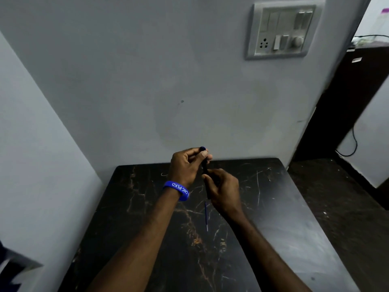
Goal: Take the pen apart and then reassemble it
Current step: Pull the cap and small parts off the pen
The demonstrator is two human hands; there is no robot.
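Note:
Both hands hold a dark pen body (204, 167) upright above the far part of the black marble table (273, 218). My left hand (186, 165) pinches its upper end, where a blue cap tip (202, 148) pokes out between thumb and fingers. My right hand (224, 189) wraps the lower half of the barrel. A thin blue refill (206, 217) lies loose on the table, just below the hands and between my forearms. The pen's lower end is hidden inside my right hand.
A grey wall stands right behind the table, with a switch and socket panel (284, 30) high up at the right. A blue wristband (177, 189) is on my left wrist. Dark furniture (347, 98) and a cable stand beyond the table's right edge.

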